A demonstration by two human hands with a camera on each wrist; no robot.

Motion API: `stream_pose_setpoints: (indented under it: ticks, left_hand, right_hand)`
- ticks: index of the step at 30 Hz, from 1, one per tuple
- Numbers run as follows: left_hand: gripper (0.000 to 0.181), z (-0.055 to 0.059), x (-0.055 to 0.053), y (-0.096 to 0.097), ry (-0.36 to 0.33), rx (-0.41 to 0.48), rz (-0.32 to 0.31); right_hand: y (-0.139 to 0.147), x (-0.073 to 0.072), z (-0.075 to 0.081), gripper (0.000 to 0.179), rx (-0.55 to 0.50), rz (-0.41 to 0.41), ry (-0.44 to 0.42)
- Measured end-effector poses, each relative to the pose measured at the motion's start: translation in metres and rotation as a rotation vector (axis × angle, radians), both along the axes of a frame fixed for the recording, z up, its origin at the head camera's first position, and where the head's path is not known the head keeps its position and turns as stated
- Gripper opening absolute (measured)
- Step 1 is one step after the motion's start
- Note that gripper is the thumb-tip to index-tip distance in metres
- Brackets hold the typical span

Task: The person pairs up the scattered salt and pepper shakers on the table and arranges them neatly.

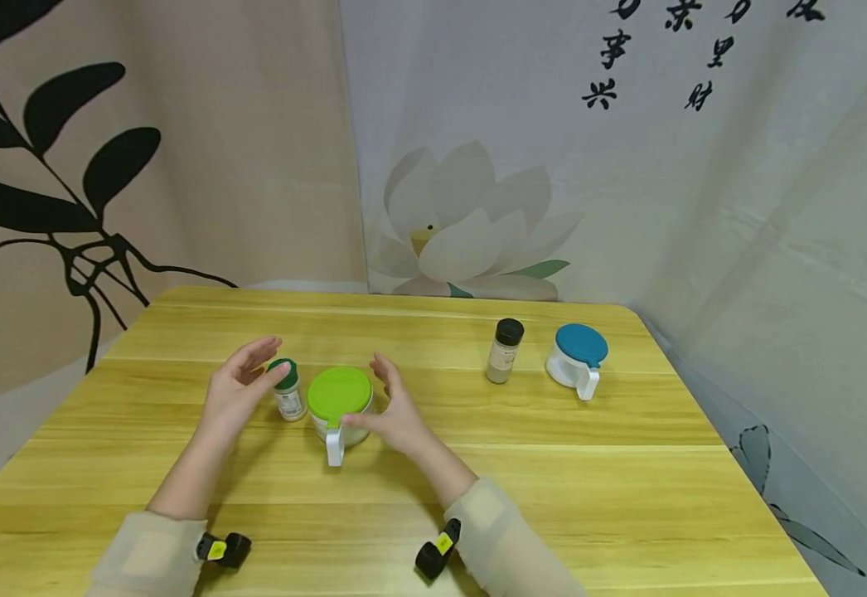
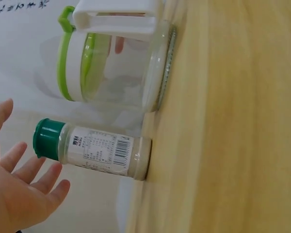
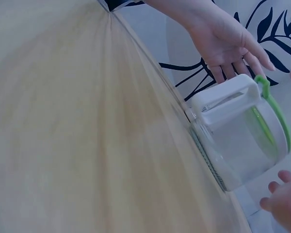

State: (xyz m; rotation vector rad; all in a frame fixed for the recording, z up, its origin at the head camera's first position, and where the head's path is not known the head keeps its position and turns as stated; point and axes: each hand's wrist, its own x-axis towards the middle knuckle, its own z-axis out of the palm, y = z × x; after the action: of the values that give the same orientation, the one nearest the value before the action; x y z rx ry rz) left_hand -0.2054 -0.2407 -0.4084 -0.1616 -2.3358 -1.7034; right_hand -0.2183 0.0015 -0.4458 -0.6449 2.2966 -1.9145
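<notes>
A small seasoning bottle with a green cap [image 1: 289,400] stands upright beside a clear glass jar with a green lid and white handle [image 1: 340,394]. My left hand [image 1: 235,388] is at the left of the bottle, its fingers loosely spread. In the left wrist view that hand [image 2: 22,189] shows its palm near the green cap [image 2: 47,139] without gripping it. My right hand [image 1: 398,412] is spread at the jar's right side, thumb near the lid. The right wrist view has these fingers [image 3: 283,201] apart from the jar [image 3: 237,136], which looks see-through.
Farther right on the wooden table [image 1: 612,497] stand a black-capped seasoning bottle [image 1: 504,352] and a jar with a blue lid and white handle [image 1: 578,356]. A printed cloth curtain [image 1: 478,99] hangs behind the table's back edge.
</notes>
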Motion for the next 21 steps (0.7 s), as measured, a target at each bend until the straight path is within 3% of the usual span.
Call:
stream_pose_setpoints:
  ticks: [7, 15, 21]
  left_hand:
    - [0.064, 0.008, -0.002, 0.004, 0.01, -0.002, 0.009]
    - [0.065, 0.016, -0.003, 0.01, 0.037, 0.023, -0.04]
    - [0.066, 0.019, -0.003, 0.015, 0.045, 0.034, -0.041]
  right_hand:
    - [0.007, 0.0, 0.006, 0.097, -0.001, 0.003, -0.017]
    - [0.02, 0.018, 0.04, 0.092, -0.029, 0.022, 0.005]
    - [0.028, 0.02, 0.046, 0.088, -0.004, 0.01, -0.001]
